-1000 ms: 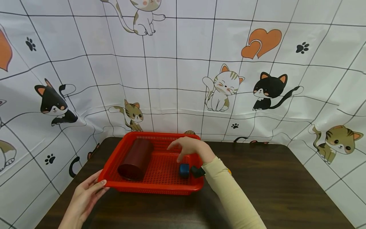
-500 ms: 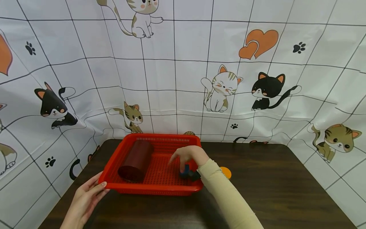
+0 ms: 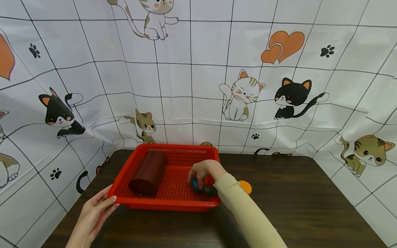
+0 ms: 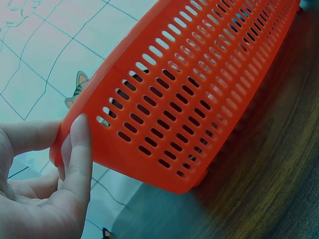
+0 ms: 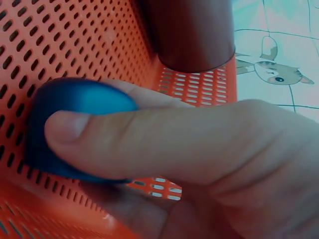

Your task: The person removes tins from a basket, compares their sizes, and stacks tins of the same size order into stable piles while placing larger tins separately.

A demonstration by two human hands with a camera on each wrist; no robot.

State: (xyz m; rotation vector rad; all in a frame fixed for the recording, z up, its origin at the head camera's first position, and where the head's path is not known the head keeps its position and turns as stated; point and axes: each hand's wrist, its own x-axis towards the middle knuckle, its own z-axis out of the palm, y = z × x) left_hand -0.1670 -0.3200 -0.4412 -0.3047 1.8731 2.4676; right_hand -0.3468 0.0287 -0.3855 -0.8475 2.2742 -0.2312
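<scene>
Left hand (image 3: 93,210) pinches near-left corner of red basket (image 3: 164,202) on tabletop (image 3: 294,199); right hand (image 3: 206,171) grips blue object (image 5: 107,99) inside basket, right side; maroon cylinder (image 3: 150,172) lies at left.

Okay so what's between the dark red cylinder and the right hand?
In the head view, just a bare, perforated stretch of the red basket lies between the dark red cylinder and the right hand.

Your red basket (image 3: 161,204) is showing smooth, glossy plastic; your blue object (image 5: 82,94) is gleaming smoothly; your sleeve (image 3: 248,213) is showing matt cloth, and the tabletop (image 3: 297,203) is showing wood grain.
</scene>
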